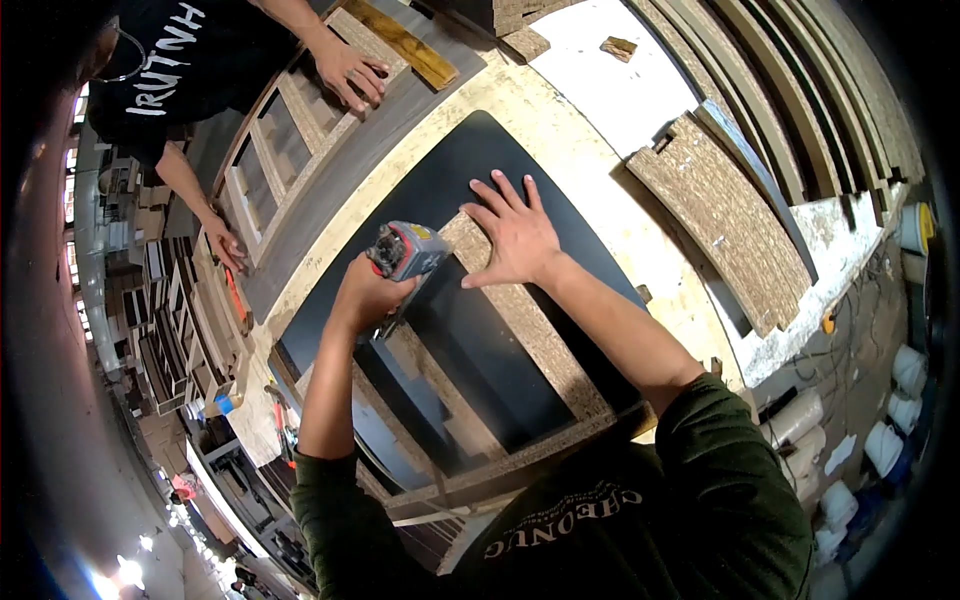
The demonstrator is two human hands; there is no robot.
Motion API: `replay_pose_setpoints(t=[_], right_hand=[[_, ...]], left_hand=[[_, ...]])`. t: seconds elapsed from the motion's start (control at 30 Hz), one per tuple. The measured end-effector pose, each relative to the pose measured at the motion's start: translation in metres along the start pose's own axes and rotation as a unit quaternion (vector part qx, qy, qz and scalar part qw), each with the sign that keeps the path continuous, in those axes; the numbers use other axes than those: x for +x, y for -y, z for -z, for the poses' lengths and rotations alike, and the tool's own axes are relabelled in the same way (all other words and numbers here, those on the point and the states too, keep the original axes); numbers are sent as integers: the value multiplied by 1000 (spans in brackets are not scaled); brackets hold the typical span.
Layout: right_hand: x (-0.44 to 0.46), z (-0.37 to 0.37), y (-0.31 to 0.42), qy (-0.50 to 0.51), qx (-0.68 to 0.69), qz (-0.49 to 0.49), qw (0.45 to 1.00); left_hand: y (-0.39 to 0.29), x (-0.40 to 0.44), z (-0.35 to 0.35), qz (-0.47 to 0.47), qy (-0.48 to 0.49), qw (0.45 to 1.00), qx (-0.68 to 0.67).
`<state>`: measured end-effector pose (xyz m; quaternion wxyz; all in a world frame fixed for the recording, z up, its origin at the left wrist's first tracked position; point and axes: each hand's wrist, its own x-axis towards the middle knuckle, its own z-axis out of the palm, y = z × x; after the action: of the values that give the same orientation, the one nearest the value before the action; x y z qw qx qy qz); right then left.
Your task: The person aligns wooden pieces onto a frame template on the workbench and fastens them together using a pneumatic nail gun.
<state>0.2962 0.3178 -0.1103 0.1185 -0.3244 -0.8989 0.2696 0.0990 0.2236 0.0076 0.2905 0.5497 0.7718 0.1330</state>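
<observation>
My left hand [370,293] is wrapped round the handle of a grey and red nail gun [410,250]. The nail gun's nose is hidden; its body sits over the far end of a chipboard frame [530,335]. My right hand [518,238] lies flat with fingers spread, beside the nail gun, across the far corner of that frame. The frame has several strips and rests on a dark panel [475,150] with rounded edges.
Across the bench [500,85], a co-worker's two hands [350,75] are on another slatted frame [285,135]. Chipboard pieces [725,225] and stacked curved boards [800,90] stand at the right. Pliers [283,425] lie at the left edge. White buckets [885,447] are at far right.
</observation>
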Motion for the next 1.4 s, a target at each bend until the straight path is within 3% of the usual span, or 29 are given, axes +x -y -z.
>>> replay_pose_setpoints(t=[0.07, 0.2, 0.6, 0.7, 0.77, 0.83, 0.97, 1.17, 1.23, 1.33, 1.4], right_hand=[[0, -1, -1, -7, 1, 0, 1000], [-1, -2, -1, -12, 8, 5, 1000], [-1, -5, -3, -9, -6, 1, 1000], [-2, -4, -2, -10, -1, 0, 1000], [-1, -2, -1, -1, -5, 1, 1000], [-1, 1, -2, 9, -12, -1, 1000], [-2, 0, 0, 10, -3, -1, 1000], [-3, 2, 0, 8, -5, 0, 1000], [-2, 4, 1, 6, -14, 9, 1000], [-3, -2, 0, -26, -9, 15, 1000], [-7, -2, -3, -35, -4, 26, 999]], left_hand=[[-3, 0, 0, 141, 75, 987, -8], [-9, 3, -2, 51, 45, 998, -3], [-18, 10, -3, 150, 64, 986, -34], [-19, 12, -3, 112, 52, 990, -61], [-21, 17, -3, 138, 63, 987, -46], [-20, 23, -8, 66, 63, 994, 53], [-20, 19, -6, 94, 67, 993, 28], [-10, -69, 5, 29, 33, 999, 24], [-46, -114, 10, 160, -17, 987, 1], [-27, -187, 4, 141, -3, 986, 85], [-12, -238, -9, 106, -103, 988, -35]])
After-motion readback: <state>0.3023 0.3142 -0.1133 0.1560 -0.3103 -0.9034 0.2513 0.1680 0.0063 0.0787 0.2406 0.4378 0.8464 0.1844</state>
